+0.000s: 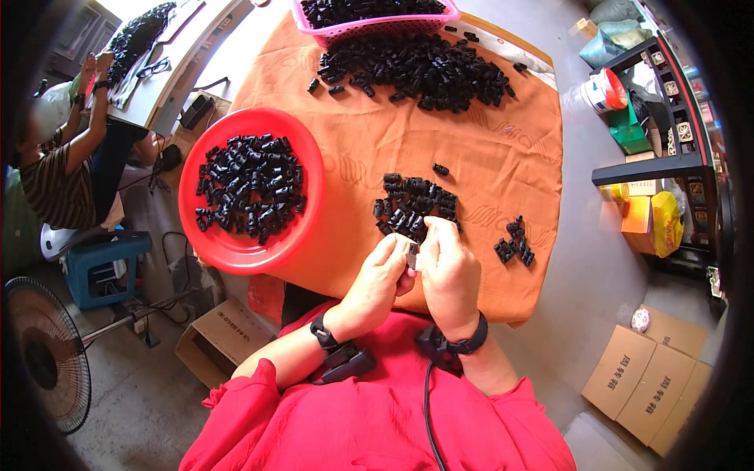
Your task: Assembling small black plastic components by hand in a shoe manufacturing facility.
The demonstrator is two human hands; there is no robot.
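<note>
My left hand (369,284) and my right hand (451,275) meet at the near edge of the orange cloth. Both are closed, with fingertips pinching a small black plastic part (413,250) that has a pale, shiny side; its exact kind is too small to tell. Just beyond my fingers lies a pile of black cylindrical plastic parts (412,202), with one loose part (441,169) behind it. To the left, a red round tray (312,169) holds many similar parts. A smaller cluster of black parts (516,245) lies to the right.
A big heap of black parts (424,71) and a pink basket (330,34) occupy the table's far side. A standing fan (47,353), blue stool (106,263) and seated person (63,180) are at left. A dark shelf (652,169) and cardboard boxes (652,385) stand right.
</note>
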